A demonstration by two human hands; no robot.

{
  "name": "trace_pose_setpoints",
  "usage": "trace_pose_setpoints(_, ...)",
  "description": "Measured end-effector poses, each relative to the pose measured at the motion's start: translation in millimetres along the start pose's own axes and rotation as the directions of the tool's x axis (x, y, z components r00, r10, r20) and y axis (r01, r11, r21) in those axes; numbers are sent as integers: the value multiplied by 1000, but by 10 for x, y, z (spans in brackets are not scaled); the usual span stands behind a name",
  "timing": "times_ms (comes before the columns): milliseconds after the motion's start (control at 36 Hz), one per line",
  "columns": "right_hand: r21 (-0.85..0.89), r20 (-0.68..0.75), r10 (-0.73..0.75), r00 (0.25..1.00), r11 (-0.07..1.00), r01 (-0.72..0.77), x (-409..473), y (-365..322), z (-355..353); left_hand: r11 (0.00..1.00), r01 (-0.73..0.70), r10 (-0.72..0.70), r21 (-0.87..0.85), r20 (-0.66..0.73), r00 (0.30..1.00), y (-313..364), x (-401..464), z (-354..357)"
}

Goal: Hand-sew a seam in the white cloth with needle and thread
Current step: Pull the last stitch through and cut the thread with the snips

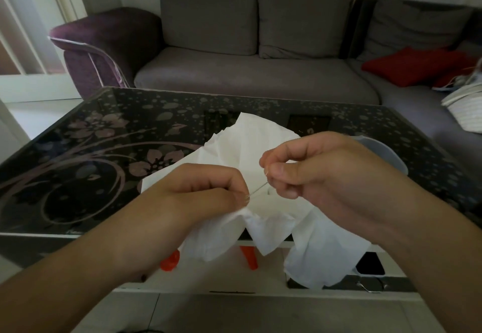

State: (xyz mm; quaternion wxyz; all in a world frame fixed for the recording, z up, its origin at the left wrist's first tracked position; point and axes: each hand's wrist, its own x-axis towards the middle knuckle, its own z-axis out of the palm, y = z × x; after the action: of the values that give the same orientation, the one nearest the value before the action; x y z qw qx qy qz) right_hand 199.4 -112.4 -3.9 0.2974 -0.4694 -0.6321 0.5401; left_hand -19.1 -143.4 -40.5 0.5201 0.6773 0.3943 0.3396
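1. One grey sofa (260, 72) is filling the background behind a dark floral glass table (78, 150).
2. Lying crumpled on the table's near edge, the white cloth (250, 145) is draping over it.
3. Curled at the cloth's gathered fold, the left hand (206, 192) is pinching the needle's lower end.
4. Just beside, the right hand (313, 171) is pinching the needle (258, 189) at its upper end.

Ahead of my left hand (208, 186) the dark table (91, 150) lies bare, so I could slide outward there. Beyond my right hand (320, 173) a grey bowl (383, 155), perhaps, blocks the way; white cloth (250, 145) fills the middle.
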Motion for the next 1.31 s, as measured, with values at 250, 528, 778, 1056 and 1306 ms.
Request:
trace_pose_setpoints(250, 189, 156, 57, 986, 978, -86, 36, 91, -31, 958, 28, -37, -284, -26, 999, -90, 46, -7)
trace_pose_setpoints(528, 60, 10, -83, 997, 995, 82, 6, 58, 1, 990, 113, -93, 79, -226, 970, -8, 28, 94)
trace_pose_setpoints(778, 161, 26, 11, 1000, 987, -15, 33, 74, -6, 994, 109, -109, -16, -26, 994, 17, -2, 22)
trace_pose_setpoints(1056, 249, 128, 84, 988, 962, -114, 50, 144, 25, 970, 64, -86, -235, -86, 993, -90, 19, 45)
trace_pose_setpoints(1306, 159, 20, 5, 1000, 987, -8, 50, 125, 7, 987, 158, -155, -13, -287, 945, -70, 35, 141)
